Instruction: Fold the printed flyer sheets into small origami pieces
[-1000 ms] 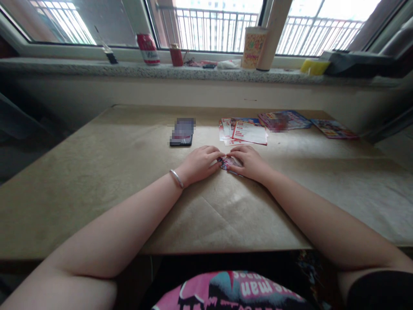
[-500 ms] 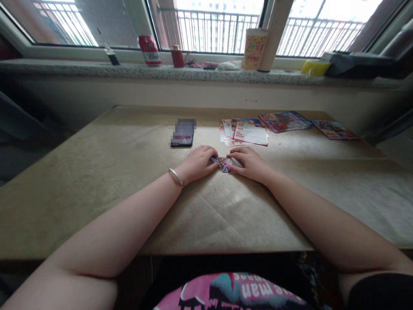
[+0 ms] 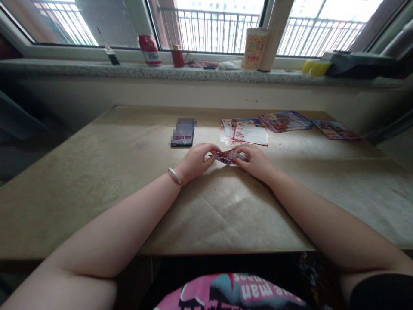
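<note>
A small piece of folded, colourful printed paper (image 3: pixel 226 158) is held between my two hands above the middle of the table. My left hand (image 3: pixel 200 160), with a silver bangle at the wrist, pinches its left end between thumb and fingers. At the opposite end, my right hand (image 3: pixel 252 158) grips the paper the same way, its fingers covering part of the print. Just beyond the hands lie loose printed sheets (image 3: pixel 250 132), white with red edges. A phone (image 3: pixel 183 132) rests flat, further left.
Colourful printed booklets or sheets (image 3: pixel 285 121) and another one (image 3: pixel 335 129) lie at the table's (image 3: pixel 97 185) back right. On the stone windowsill (image 3: pixel 193 74) stand a red can (image 3: pixel 149 50), a red bottle (image 3: pixel 177 56), a patterned cup (image 3: pixel 254 49) and a yellow item (image 3: pixel 315 67).
Both hands have lifted the folded paper slightly off the table and tilted it, so more of its printed face shows. The phone and the loose sheets have stayed in place.
</note>
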{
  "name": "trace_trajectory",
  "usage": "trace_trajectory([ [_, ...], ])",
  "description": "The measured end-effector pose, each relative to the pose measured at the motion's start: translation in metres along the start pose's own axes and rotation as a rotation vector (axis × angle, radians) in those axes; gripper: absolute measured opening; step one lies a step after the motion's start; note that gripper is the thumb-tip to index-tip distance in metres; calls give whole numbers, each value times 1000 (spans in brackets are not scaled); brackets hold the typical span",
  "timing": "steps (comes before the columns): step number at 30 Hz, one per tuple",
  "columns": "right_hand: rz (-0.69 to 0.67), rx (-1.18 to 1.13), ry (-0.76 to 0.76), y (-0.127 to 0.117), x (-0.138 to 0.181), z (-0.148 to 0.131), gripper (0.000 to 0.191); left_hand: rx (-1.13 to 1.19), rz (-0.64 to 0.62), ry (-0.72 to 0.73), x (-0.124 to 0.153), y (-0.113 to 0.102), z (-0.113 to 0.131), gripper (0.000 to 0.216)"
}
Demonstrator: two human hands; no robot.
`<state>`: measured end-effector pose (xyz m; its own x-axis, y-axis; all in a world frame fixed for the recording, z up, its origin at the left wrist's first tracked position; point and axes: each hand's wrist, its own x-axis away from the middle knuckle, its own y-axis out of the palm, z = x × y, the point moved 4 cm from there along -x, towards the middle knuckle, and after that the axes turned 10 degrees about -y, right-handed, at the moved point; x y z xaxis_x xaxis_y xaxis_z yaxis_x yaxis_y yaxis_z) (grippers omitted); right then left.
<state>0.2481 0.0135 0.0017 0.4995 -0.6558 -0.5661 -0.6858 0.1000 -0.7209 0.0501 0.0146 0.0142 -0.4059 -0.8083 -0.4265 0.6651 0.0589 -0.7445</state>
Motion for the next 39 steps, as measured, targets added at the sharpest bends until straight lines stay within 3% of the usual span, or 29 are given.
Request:
trace_trajectory([
  [5,69,25,-58,-6,0,-5,9,-107,70,115,-1,-1,0,13],
  [17,-188,65,-88,4,2,0,12,-297,-90,262,2,9,3,25],
  [32,-214,81,-107,5,2,-2,23,-294,-183,374,8,13,14,28],
  [39,-196,120,-119,6,3,1,21,-441,-131,322,9,11,14,26],
])
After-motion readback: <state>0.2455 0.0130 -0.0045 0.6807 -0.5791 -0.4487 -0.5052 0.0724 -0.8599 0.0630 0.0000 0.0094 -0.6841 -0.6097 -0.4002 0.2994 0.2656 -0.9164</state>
